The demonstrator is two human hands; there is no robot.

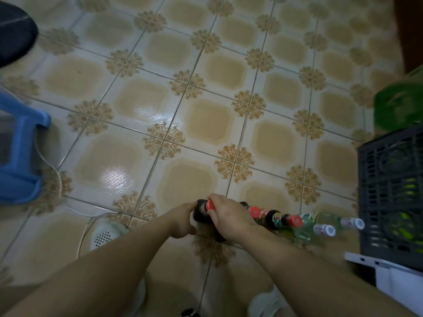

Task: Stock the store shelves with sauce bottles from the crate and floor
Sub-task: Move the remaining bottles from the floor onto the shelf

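Observation:
Several sauce bottles stand in a row on the tiled floor in front of me. At the left end is a dark bottle (pixel 200 213) with a red cap (pixel 209 205). My left hand (pixel 184 221) grips its body from the left, and my right hand (pixel 225 217) curls round its neck. To the right stand dark red-capped bottles (pixel 271 217) and clear greenish bottles with white caps (pixel 325 228). The dark grey crate (pixel 389 202) sits at the right edge with green-labelled bottles inside.
A blue plastic stool (pixel 21 152) stands at the left, with a white cord and a white perforated device (pixel 104 234) on the floor near it. A green object (pixel 398 106) lies beyond the crate. A white box (pixel 393 280) sits under the crate's near side.

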